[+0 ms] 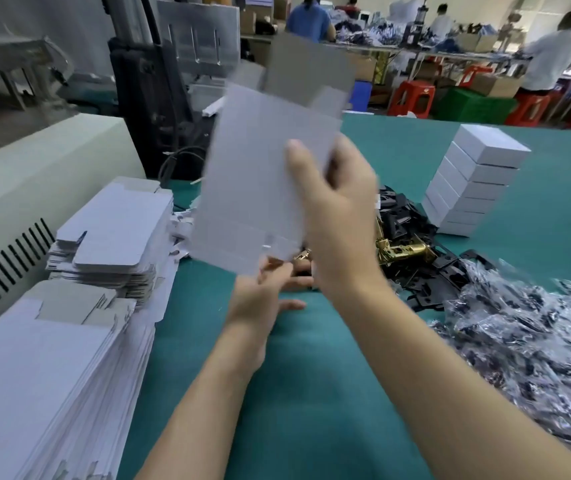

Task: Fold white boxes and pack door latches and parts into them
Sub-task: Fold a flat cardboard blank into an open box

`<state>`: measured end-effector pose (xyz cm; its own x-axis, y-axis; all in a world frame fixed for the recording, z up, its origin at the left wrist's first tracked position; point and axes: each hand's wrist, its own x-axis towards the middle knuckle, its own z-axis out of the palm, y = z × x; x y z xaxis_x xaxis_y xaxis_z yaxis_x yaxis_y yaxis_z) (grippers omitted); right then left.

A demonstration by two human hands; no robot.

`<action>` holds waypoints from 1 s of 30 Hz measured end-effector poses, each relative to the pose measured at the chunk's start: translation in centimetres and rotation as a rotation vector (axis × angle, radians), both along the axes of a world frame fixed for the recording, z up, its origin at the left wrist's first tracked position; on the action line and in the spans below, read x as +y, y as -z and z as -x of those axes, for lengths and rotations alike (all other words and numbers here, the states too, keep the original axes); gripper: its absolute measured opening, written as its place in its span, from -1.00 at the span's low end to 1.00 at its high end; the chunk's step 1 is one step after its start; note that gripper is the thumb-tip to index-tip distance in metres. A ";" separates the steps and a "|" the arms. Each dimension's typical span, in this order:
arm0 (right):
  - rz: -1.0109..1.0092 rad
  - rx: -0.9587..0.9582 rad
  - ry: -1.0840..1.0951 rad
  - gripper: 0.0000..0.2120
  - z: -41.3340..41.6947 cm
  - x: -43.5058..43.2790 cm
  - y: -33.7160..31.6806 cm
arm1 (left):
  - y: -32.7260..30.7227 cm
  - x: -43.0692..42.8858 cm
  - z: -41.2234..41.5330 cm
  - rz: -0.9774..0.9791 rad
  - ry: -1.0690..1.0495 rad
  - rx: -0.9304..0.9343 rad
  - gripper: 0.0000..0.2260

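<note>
I hold a flat, unfolded white box blank (253,174) upright above the green table (298,393), blurred by motion. My right hand (336,216) grips its right edge, thumb on the front face. My left hand (263,296) pinches its lower edge from below. Behind my right hand lies a heap of brass door latches (403,249) and black plastic parts (426,271). Bagged small parts (526,327) are piled at the right.
Two stacks of flat box blanks (114,233) (45,382) fill the left side. A stack of folded white boxes (474,181) stands at the back right. A beige machine (35,174) borders the left. Several people work at far tables (450,50).
</note>
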<state>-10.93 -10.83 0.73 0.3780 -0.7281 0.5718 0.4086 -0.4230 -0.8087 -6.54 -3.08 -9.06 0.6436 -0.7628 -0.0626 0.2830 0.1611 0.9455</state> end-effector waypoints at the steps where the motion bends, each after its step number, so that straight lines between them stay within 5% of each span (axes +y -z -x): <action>1: -0.132 0.010 -0.068 -0.91 1.9 -0.5 0.4 | -0.4 0.4 -0.1 0.051 -0.027 0.034 -0.86; 5: -0.360 0.240 -0.193 -0.88 7.3 -1.7 3.9 | -1.1 0.8 -0.4 0.047 0.152 0.177 -0.54; 11: -0.506 0.331 -0.209 -0.90 8.1 -1.9 8.1 | -0.7 1.3 0.6 -0.028 0.283 0.101 -0.32; 15: -0.419 0.317 -0.158 -0.76 7.8 -1.5 9.4 | -0.6 1.3 0.9 -0.005 0.361 0.094 -0.16; 19: -0.184 0.323 -0.149 -0.53 8.1 -1.3 9.5 | -1.1 1.1 1.6 0.032 0.427 0.081 -0.37; 24: 0.067 0.486 -0.030 -0.64 8.6 -1.7 9.1 | -1.6 1.3 1.6 0.020 0.496 0.037 -0.41; 30: 0.071 0.438 -0.020 -0.67 9.0 -2.2 8.6 | -2.0 1.7 1.4 -0.044 0.513 -0.097 -0.09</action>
